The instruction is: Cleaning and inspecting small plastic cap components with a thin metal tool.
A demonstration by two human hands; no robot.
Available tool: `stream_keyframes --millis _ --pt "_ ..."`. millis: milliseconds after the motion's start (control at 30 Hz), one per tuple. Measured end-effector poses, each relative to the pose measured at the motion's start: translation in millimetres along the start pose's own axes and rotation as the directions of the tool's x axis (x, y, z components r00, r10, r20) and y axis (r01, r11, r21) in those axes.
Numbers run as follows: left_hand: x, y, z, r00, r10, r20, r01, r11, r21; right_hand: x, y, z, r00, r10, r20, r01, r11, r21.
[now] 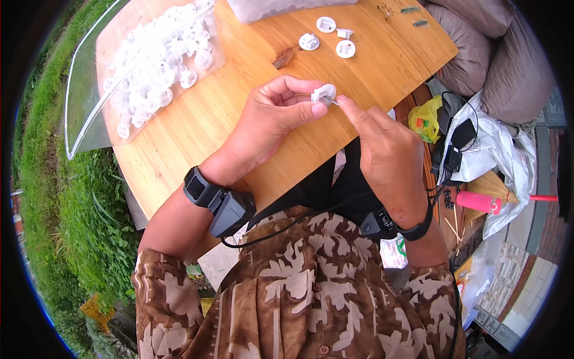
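Above the near side of the table, my left hand (278,110) pinches a small white round plastic part (323,94) between thumb and fingers. My right hand (382,146) is closed, its index finger stretched toward that part. Under this fingertip shows a thin metal tip (334,102) touching or almost touching the plastic; the rest of the tool is hidden in my grip. Farther off on the wood lie several similar white parts (345,48), one of them on its side. At the left, many white plastic pieces (158,72) are heaped on a clear plastic bag (206,51).
The wooden table (245,78) has a dark knot. A translucent bin (269,9) stands at its far edge. Stuffed grey sacks (520,72), a yellow bag (426,119), a white sack (508,155) and a pink bottle (478,202) are on the right. Grass (54,179) grows on the left.
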State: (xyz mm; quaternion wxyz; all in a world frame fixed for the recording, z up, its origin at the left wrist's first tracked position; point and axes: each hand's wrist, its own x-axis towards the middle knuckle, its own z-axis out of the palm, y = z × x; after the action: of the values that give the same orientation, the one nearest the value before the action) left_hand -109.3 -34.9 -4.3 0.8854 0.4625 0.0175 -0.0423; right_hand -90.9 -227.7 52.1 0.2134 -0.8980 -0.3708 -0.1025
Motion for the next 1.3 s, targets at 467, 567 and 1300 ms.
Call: stream_keyframes --millis 467,567,1300 --pt "3.7 -9.5 -6.3 1.0 0.019 0.004 -0.019 0.977 0.212 -1.5 10.5 2.2 0.99 0.028 0.139 -0.032 0.999 0.028" --pt "3.6 -4.4 -7.9 0.999 0.009 0.049 -0.017 0.989 0.148 -6.4 10.9 -9.1 0.99 0.032 0.139 -0.058 0.981 0.186" --pt "1.2 2.2 -4.1 0.993 -0.013 0.118 -0.001 0.993 0.119 2.8 9.0 -19.6 0.992 0.02 0.123 -0.033 0.994 0.105"
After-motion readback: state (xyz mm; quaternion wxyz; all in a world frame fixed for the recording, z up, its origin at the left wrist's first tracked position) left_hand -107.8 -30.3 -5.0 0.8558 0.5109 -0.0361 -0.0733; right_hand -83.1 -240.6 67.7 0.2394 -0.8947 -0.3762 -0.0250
